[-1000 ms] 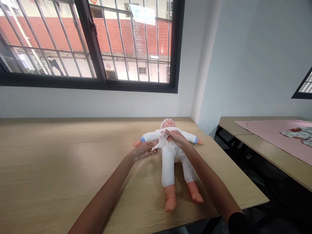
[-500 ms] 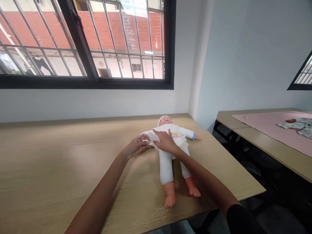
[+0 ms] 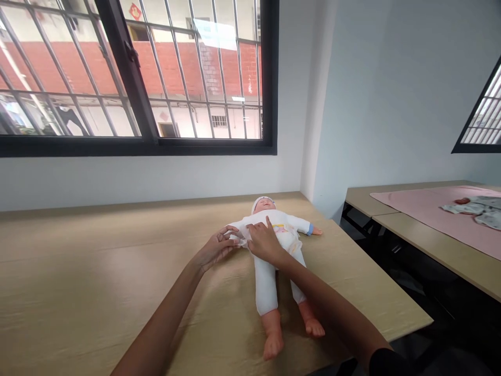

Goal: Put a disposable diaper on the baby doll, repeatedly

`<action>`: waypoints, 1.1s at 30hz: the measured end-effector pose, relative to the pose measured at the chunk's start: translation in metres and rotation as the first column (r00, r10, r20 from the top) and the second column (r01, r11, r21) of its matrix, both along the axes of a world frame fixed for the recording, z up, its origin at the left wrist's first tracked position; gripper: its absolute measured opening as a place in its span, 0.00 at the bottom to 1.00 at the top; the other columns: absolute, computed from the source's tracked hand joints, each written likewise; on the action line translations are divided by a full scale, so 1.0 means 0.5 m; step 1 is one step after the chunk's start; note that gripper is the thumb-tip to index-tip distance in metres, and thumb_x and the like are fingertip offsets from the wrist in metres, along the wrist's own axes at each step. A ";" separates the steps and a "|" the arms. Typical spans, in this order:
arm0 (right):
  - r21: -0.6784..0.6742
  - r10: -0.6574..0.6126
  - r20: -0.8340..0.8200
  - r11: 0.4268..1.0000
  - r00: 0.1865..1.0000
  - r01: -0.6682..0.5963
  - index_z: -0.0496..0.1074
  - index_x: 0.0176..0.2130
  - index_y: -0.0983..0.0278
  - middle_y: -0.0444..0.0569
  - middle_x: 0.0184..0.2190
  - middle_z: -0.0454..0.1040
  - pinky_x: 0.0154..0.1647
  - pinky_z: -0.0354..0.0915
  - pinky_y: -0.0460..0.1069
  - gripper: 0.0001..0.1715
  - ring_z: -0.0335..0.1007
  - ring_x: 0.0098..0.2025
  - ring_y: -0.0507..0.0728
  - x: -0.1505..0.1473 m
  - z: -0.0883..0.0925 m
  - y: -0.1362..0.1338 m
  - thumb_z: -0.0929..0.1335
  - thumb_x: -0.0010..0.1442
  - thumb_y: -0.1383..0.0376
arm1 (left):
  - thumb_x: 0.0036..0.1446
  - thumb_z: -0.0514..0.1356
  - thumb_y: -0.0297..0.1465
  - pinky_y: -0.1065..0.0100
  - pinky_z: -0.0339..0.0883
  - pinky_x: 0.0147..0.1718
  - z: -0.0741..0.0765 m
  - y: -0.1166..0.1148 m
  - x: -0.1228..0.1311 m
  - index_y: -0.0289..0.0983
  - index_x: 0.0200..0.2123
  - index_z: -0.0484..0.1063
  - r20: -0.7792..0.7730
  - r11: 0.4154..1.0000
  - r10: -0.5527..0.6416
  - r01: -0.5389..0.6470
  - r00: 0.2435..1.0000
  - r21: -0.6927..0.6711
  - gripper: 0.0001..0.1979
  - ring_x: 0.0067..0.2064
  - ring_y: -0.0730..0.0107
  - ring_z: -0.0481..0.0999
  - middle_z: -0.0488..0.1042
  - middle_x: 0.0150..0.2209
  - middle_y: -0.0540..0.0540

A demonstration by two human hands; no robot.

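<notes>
A baby doll in white clothes and a cap lies face up on the wooden table, feet toward me. Around its middle is a white diaper with a yellow and pink print at the front. At the doll's side, on the left, my left hand pinches the thin edge of the diaper between thumb and fingers. My right hand rests over the doll's belly, fingers curled at the diaper's front edge and thumb pointing up. The spot under its fingertips is partly hidden.
The wooden table runs along the wall beneath a barred window. Across a gap on the right, another table bears a pink cloth and a second doll in patterned clothes.
My right hand's fingers have curled in from a stretched position on the diaper. My left hand keeps its pinch at the side. The view has tilted slightly upward.
</notes>
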State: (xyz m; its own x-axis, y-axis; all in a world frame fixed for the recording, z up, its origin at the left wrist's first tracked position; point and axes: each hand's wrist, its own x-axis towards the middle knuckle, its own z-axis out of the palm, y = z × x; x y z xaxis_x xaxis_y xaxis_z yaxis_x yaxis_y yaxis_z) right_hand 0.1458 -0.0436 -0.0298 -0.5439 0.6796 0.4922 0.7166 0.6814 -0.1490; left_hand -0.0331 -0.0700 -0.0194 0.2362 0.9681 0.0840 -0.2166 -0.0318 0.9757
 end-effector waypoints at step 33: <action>-0.195 0.064 -0.364 0.970 0.929 -0.143 0.69 0.56 0.57 0.51 0.56 0.68 0.61 0.57 0.56 0.34 0.60 0.59 0.64 0.198 -0.032 0.009 0.73 0.51 0.55 | 0.43 0.56 0.24 0.71 0.53 0.24 0.072 0.042 0.154 0.37 0.28 0.66 -0.648 0.871 0.290 0.086 0.704 0.484 0.06 0.25 0.73 0.61 0.61 0.22 0.55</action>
State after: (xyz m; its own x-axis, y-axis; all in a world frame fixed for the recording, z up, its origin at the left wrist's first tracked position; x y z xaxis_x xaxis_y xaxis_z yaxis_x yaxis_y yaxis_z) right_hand 0.2447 -0.0389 -0.0455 -0.4349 0.7396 0.5137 0.5176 0.6721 -0.5295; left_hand 0.0439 -0.0491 0.0168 0.3090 0.8781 0.3653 0.5322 -0.4780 0.6988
